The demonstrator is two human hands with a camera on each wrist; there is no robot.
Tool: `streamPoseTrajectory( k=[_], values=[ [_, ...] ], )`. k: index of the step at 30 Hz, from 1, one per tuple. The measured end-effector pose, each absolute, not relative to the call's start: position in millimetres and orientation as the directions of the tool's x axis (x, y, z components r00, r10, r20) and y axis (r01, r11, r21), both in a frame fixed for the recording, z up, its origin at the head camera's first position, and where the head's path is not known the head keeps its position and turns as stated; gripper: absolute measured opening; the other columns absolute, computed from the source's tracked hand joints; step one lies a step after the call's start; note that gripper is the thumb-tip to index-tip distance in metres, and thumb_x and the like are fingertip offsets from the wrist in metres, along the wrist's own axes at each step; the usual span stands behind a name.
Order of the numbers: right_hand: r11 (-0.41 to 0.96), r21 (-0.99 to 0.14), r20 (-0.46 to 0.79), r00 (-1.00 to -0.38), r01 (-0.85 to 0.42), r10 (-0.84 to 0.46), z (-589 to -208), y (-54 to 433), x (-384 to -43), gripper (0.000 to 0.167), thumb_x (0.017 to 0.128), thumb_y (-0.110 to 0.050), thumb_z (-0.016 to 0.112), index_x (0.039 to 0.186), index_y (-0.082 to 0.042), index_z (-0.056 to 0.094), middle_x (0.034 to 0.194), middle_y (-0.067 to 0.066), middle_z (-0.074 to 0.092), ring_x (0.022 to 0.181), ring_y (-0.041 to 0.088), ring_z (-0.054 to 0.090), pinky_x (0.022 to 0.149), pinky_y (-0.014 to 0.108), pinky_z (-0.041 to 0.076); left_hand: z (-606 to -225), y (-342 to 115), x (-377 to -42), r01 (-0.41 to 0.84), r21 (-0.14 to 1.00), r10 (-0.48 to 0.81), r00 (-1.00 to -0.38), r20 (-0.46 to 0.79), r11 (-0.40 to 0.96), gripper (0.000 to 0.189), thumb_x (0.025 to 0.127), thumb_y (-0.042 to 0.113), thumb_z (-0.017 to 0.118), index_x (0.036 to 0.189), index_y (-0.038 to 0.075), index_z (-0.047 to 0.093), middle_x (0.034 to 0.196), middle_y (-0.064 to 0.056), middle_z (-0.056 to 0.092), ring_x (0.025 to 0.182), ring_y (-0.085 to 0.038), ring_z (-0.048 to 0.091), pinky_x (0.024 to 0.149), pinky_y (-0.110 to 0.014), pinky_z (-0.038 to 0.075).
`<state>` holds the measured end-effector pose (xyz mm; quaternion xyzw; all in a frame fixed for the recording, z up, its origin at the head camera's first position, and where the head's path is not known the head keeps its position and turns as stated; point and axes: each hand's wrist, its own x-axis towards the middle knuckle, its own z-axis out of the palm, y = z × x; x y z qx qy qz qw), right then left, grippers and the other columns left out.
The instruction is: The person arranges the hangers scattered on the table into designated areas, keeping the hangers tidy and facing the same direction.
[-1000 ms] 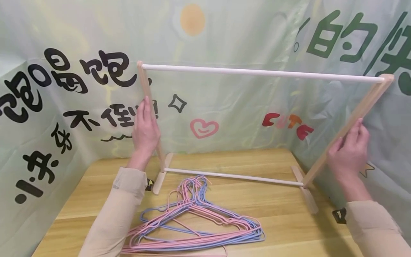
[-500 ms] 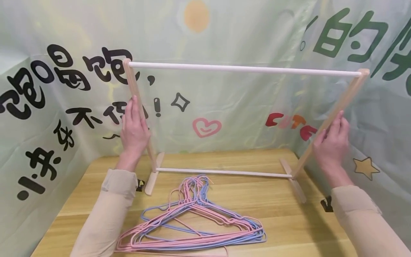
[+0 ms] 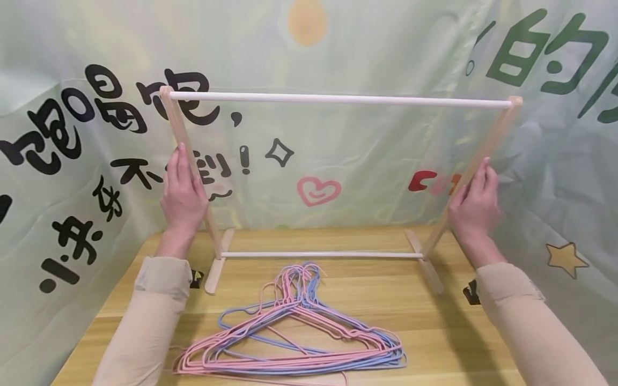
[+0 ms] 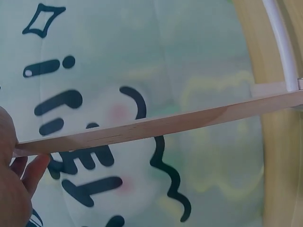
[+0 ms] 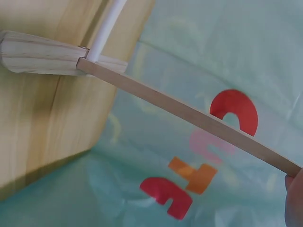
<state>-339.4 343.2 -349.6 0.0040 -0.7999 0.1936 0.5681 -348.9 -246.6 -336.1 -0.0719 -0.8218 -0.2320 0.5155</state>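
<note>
Well apart, the left hand (image 3: 183,198) and right hand (image 3: 475,203) point upward, each pinching one side of the wooden rack (image 3: 338,99), upright, its long axis running left to right.

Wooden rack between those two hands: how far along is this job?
Looks done: the wooden rack appears assembled, with white rods joining its uprights.
In hand: the left hand and right hand each grip an upright, perhaps positioning it.
Left: the pink and blue hangers lie piled on the table, none on the rack; hanging them may remain.
</note>
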Motion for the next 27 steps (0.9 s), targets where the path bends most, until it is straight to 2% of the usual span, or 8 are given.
streamPoseTrajectory(
  k=[3,10,18,22,27],
  values=[
    [0.925,-0.309,0.9,-0.383,-0.223,0.208,-348,337,-344,0.061,0.103,-0.014,0.05,0.163,-0.01,0.034,0.148,0.02,0.049,0.1,0.052,0.055,0.064,0.067,0.043,-335,-253,-348,0.35,0.311,-0.134,-0.448,0.884,0.884,0.069,0.1,0.003,0.055,0.163,0.012,0.03,0.158,-0.016,0.042,0.126,-0.05,0.053,0.067,-0.066,0.053],
    [0.916,-0.318,0.893,-0.401,-0.243,0.204,-349,324,-355,0.062,0.105,-0.014,0.048,0.164,-0.011,0.031,0.147,0.022,0.048,0.099,0.051,0.054,0.064,0.066,0.045,-332,-264,-347,0.351,0.296,-0.137,-0.412,0.901,0.888,0.068,0.098,-0.001,0.055,0.161,0.008,0.032,0.157,-0.016,0.044,0.121,-0.051,0.055,0.069,-0.066,0.052],
    [0.898,-0.376,0.864,-0.436,-0.228,0.251,-347,307,-356,0.065,0.104,-0.008,0.05,0.165,-0.016,0.029,0.151,0.018,0.047,0.097,0.047,0.055,0.068,0.062,0.047,-332,-276,-349,0.345,0.33,-0.154,-0.45,0.88,0.878,0.071,0.098,-0.002,0.054,0.163,0.013,0.03,0.161,-0.013,0.041,0.123,-0.051,0.053,0.069,-0.066,0.05],
    [0.897,-0.377,0.86,-0.447,-0.232,0.246,-348,301,-358,0.065,0.104,-0.007,0.051,0.165,-0.015,0.03,0.151,0.019,0.047,0.093,0.047,0.055,0.07,0.062,0.05,-333,-284,-350,0.335,0.347,-0.163,-0.472,0.866,0.876,0.074,0.098,-0.002,0.056,0.164,0.015,0.029,0.161,-0.012,0.04,0.126,-0.051,0.052,0.07,-0.066,0.051],
    [0.895,-0.367,0.865,-0.447,-0.252,0.229,-347,294,-361,0.064,0.104,-0.006,0.051,0.164,-0.014,0.03,0.15,0.02,0.048,0.089,0.047,0.053,0.068,0.061,0.049,-333,-293,-348,0.33,0.347,-0.165,-0.471,0.866,0.878,0.074,0.097,-0.002,0.057,0.163,0.016,0.03,0.16,-0.012,0.041,0.129,-0.051,0.051,0.071,-0.069,0.05]
  ],
)
